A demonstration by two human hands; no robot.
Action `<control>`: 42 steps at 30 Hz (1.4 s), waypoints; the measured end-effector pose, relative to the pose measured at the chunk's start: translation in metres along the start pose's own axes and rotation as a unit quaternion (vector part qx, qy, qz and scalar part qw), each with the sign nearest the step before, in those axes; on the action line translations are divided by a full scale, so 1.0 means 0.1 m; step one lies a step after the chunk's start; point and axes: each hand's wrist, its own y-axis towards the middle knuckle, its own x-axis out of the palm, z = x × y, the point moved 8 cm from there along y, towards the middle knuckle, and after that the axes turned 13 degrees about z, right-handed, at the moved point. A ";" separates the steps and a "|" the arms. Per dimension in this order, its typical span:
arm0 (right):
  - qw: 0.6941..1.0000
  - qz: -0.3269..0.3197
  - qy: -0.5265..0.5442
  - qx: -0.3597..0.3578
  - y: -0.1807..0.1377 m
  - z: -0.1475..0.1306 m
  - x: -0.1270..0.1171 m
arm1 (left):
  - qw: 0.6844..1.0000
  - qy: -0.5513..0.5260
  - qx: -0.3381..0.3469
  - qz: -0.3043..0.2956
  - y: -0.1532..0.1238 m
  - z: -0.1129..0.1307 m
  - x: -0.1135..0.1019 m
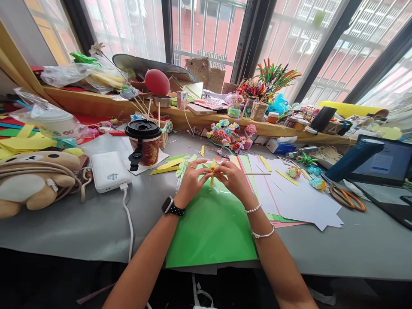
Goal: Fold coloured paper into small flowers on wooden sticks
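Observation:
Above a green sheet [212, 236], both hands meet at a small yellow paper flower [213, 165]. My left hand [192, 181] is closed on its left side, fingertips pinching the paper. From the other side my right hand [234, 179] pinches the flower too. A thin wooden stick [259, 173] sticks out to the right past my right hand; its inner end is hidden by the fingers. White paper sheets [299, 197] lie to the right, and folded yellow-green paper strips [167, 165] lie to the left.
Left of my hands stand a lidded coffee cup [149, 148] and a white power bank [109, 171] with its cable. A plush bear [38, 182] lies further left. Orange-handled scissors [347, 198] and a laptop [386, 167] are at the right. Craft supplies crowd the window ledge [122, 109].

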 end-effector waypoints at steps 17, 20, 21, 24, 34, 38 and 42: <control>0.993 -0.056 0.092 0.044 -0.03 0.08 0.11 | 0.998 0.049 0.038 0.008 -0.01 0.04 -0.01; 0.996 -0.043 0.076 0.036 -0.02 0.06 0.09 | 0.998 0.040 0.050 0.006 -0.01 0.05 0.00; 0.996 -0.039 0.071 0.034 -0.02 0.05 0.09 | 0.998 0.038 0.052 0.007 0.00 0.05 0.00; 0.996 -0.027 0.073 0.037 -0.02 0.05 0.08 | 0.997 0.042 0.055 0.018 0.00 0.05 -0.03; 0.986 -0.048 0.116 0.105 -0.04 0.12 0.14 | 0.994 0.074 0.084 0.007 -0.02 0.11 -0.03; 0.991 -0.068 0.082 0.080 -0.05 0.09 0.17 | 0.993 0.075 0.092 0.007 -0.02 0.12 -0.02; 0.997 -0.057 0.030 0.040 -0.05 0.06 0.18 | 0.994 0.076 0.080 0.008 -0.03 0.09 0.00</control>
